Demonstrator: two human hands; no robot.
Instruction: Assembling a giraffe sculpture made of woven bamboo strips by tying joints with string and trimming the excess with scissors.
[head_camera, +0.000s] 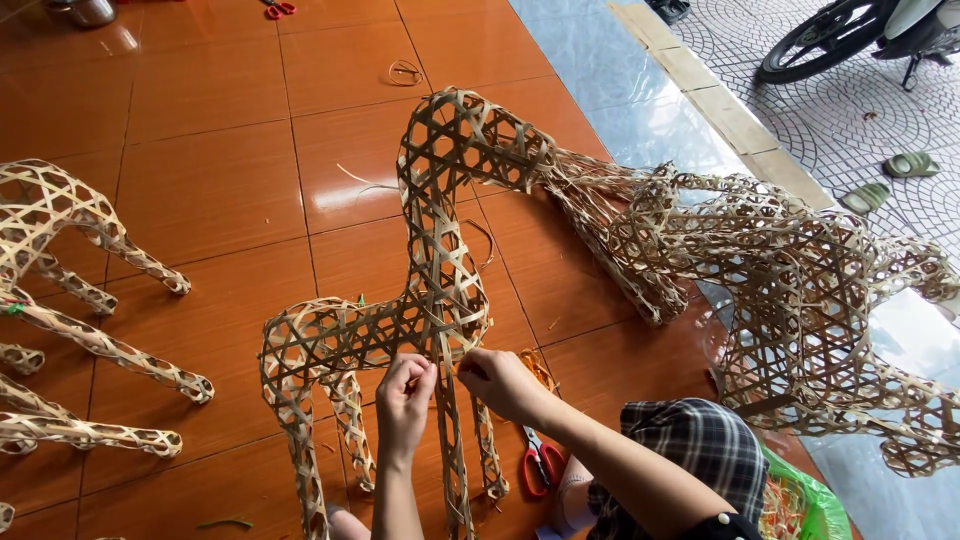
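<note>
A woven bamboo animal figure (440, 240) lies on the orange tiled floor, its neck and head pointing away from me and its legs toward me. My left hand (405, 395) pinches a thin bamboo strip at the figure's belly, fingers closed on it. My right hand (500, 380) grips the same strip area from the right, touching the weave. Both hands meet just below the body, between the legs.
Red-handled scissors (540, 462) lie on the floor under my right forearm. More woven figures are piled at the right (800, 280) and lie at the left (60, 300). A green bag (800, 505) with strips sits at lower right. A scooter wheel (820, 40) and sandals (890, 175) are outside.
</note>
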